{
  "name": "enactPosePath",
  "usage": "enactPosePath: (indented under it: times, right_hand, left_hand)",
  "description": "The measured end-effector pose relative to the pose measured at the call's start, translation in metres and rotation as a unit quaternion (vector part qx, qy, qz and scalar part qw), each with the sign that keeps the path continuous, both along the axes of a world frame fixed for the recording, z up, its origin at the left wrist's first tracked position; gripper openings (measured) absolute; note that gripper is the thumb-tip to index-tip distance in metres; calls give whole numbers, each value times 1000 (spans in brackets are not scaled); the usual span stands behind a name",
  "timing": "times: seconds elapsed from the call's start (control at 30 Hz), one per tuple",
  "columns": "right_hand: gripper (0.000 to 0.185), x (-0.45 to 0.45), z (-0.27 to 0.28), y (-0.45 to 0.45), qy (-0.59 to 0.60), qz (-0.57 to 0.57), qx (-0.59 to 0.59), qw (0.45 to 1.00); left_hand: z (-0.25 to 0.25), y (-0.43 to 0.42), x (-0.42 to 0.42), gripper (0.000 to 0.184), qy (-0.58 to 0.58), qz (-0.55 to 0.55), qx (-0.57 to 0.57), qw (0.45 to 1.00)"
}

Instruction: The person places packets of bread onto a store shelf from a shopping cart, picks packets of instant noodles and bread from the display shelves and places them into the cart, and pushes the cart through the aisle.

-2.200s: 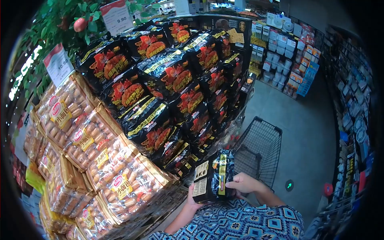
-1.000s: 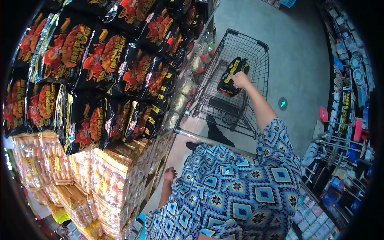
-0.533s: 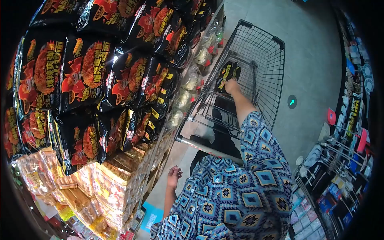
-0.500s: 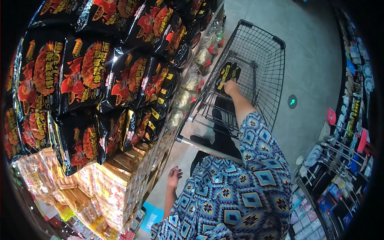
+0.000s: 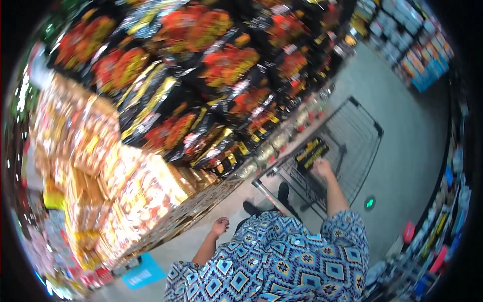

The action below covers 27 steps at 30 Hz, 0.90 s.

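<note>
My right hand (image 5: pixel 321 167) reaches into a black wire shopping cart (image 5: pixel 378 128). Its fingers close on the near edge of a black noodle pack (image 5: pixel 312 152) with yellow lettering, inside the cart. Motion softens the detail there. My left hand (image 5: pixel 220 226) hangs at my left side, loosely curled with fingers slightly apart and nothing seen in it. It is near the low front edge of the display, touching nothing. The cart's handle (image 5: pixel 271 197) lies just ahead of my body.
Stacked black-and-red noodle packs (image 5: pixel 226 65) fill the display at left. Below them are gold-wrapped packages (image 5: pixel 126 186). Round clear-wrapped items (image 5: pixel 266 151) line the display's edge. Shelves of goods (image 5: pixel 427 241) run along the right, past a floor with a green light spot (image 5: pixel 370 203).
The view has swung left, so the cart sits lower and further right, and more of the gold packages shows. My right hand stays at the noodle pack; my left stays at my side.
</note>
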State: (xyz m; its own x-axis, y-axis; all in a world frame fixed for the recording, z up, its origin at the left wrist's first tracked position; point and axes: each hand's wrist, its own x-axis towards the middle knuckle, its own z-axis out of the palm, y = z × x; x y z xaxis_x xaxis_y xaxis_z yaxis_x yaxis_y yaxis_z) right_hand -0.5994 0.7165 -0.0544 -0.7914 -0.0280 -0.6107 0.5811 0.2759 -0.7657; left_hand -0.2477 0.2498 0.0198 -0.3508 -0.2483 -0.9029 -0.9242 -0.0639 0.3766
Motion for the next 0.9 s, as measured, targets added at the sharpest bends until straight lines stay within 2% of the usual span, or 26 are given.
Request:
enactPosePath:
  times: [0.1,0.17,0.2,0.23,0.3,0.33,0.37,0.43,0.53,0.57,0.6,0.67,0.77,0.9]
  right_hand:
    - [14,-15,54,-12,79,47,27,995]
    - [15,-34,78,-22,102,-32,-28,994]
    - [15,-49,100,-30,117,-21,-23,993]
    - [16,-63,129,-43,182,18,-19,983]
    - [18,-88,193,-78,316,93,16,944]
    - [24,-94,236,-103,323,100,40,940]
    - [23,-86,295,-135,385,128,26,914]
    - [18,-81,360,-185,412,154,-48,897]
    - [17,-51,438,-250,528,256,-12,810]
    - [15,-43,454,-272,579,272,-29,768]
    - [14,-32,471,-292,610,292,-31,736]
    - [13,-30,486,-330,729,307,-26,611]
    - [14,-36,505,-380,784,311,5,537]
    - [22,-63,502,-433,794,314,43,518]
  left_hand:
    - [-10,-7,-6,29,39,17,5,999]
    - [-15,-9,-7,30,57,16,2,998]
    - [-19,-10,-7,30,72,27,8,997]
    - [-23,-11,-6,30,69,17,2,997]
    - [-37,-17,-1,32,75,4,-3,997]
    - [-41,-19,3,32,85,7,0,996]
    - [-46,-22,8,33,84,16,0,996]
    - [-47,-25,17,32,73,33,-9,997]
    - [-48,-29,37,32,49,63,-13,997]
    - [-79,-33,53,32,74,87,-13,993]
    - [-79,-33,61,32,75,91,-10,993]
    - [-70,-33,74,33,50,121,-19,991]
    - [-69,-32,93,35,56,143,-12,988]
    - [-73,-30,112,38,75,134,-23,988]
